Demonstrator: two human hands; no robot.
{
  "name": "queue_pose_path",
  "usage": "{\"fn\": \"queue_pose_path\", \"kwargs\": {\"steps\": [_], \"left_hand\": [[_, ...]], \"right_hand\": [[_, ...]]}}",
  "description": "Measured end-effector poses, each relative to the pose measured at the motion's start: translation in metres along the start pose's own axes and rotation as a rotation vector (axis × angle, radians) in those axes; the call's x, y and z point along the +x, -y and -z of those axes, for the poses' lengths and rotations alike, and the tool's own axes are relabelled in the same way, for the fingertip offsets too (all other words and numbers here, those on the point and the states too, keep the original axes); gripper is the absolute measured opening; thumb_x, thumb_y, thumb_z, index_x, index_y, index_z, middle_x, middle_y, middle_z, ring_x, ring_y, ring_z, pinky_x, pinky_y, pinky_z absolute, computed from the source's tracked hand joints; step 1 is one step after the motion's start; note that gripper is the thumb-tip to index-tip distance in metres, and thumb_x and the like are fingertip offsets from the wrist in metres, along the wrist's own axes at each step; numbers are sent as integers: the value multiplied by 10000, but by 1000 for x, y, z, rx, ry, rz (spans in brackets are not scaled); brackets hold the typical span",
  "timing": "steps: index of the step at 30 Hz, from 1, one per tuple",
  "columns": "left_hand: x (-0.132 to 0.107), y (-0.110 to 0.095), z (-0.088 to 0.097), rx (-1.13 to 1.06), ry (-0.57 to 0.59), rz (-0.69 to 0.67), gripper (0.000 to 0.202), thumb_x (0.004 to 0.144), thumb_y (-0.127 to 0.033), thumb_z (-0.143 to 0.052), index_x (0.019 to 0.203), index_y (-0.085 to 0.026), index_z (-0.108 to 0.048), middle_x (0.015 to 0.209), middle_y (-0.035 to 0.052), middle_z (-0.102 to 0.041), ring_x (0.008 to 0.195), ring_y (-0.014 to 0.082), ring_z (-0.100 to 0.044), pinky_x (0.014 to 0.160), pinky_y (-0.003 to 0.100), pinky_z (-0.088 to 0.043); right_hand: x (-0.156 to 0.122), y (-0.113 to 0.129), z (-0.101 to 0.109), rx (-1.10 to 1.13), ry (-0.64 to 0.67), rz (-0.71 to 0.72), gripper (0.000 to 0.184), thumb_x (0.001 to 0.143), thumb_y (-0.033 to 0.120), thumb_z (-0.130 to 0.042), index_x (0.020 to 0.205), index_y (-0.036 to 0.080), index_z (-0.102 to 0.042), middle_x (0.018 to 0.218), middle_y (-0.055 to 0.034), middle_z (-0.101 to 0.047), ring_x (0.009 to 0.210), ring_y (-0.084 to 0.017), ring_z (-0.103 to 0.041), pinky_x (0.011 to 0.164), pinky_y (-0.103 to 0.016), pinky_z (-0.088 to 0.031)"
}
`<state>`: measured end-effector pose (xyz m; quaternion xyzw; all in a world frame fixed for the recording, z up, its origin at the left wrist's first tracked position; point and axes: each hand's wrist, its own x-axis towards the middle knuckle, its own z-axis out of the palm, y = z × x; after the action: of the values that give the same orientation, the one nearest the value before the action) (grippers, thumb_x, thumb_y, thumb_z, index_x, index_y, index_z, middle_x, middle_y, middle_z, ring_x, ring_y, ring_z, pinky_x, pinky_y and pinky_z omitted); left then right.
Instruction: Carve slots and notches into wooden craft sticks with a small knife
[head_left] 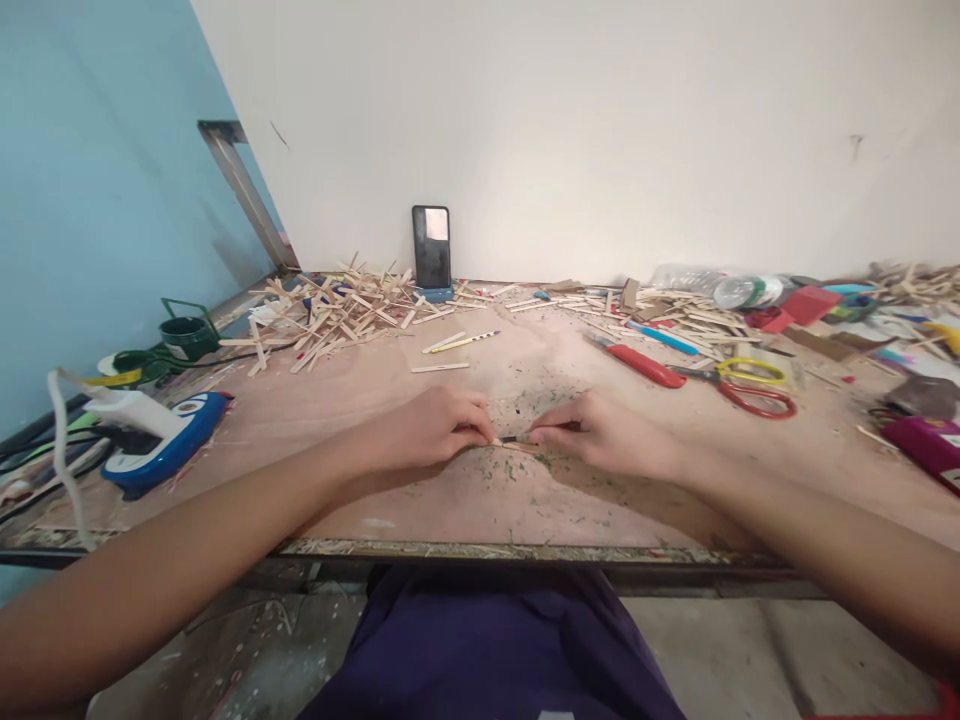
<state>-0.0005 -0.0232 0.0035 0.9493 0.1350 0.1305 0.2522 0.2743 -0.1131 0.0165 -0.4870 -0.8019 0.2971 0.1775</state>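
Observation:
Both hands meet low over the middle of the wooden table. My left hand (454,428) is closed, its fingertips pinching the end of a thin wooden craft stick (517,447) close to the tabletop. Facing it, my right hand (581,430) is also closed, in a pinch on a small thing with a dark, flat end (513,439), which meets the stick; its kind is too small to make out. Green shavings (510,475) lie scattered around and beneath the fingers.
Behind the hands lie a loose craft stick (440,367) and a pencil (465,341). A phone (432,248) stands against the wall beside piled sticks (352,310). To the right are a red-handled knife (646,366) and scissors (757,390); a blue power strip (165,445) sits left.

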Motion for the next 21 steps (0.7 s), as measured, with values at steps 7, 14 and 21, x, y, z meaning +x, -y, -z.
{"fn": "queue_pose_path", "kwargs": {"steps": [7, 14, 21], "left_hand": [[1, -1, 0, 9, 2, 16, 218, 1029, -137, -664, 1002, -205, -869, 848, 25, -681, 768, 126, -644, 744, 220, -467], [0, -2, 0, 43, -2, -15, 256, 1042, -119, -620, 978, -189, -858, 849, 33, -688, 783, 131, -652, 747, 225, -454], [-3, -7, -2, 127, 10, -41, 275, 1061, -130, -582, 965, -190, -833, 851, 39, -669, 798, 155, -644, 740, 263, -422]], "right_hand": [[2, 3, 2, 28, 34, -89, 569, 1056, 610, -560, 777, 158, -765, 656, 8, -531, 628, -134, -386, 583, -306, -336], [3, 6, 2, 68, 46, -111, 635, 1033, 689, -528, 626, 206, -465, 635, 33, -293, 619, -124, -271, 558, -314, -243], [3, 11, 2, 79, 44, -126, 621, 1039, 661, -519, 627, 223, -364, 616, 47, -254, 576, -110, -237, 546, -311, -233]]}}
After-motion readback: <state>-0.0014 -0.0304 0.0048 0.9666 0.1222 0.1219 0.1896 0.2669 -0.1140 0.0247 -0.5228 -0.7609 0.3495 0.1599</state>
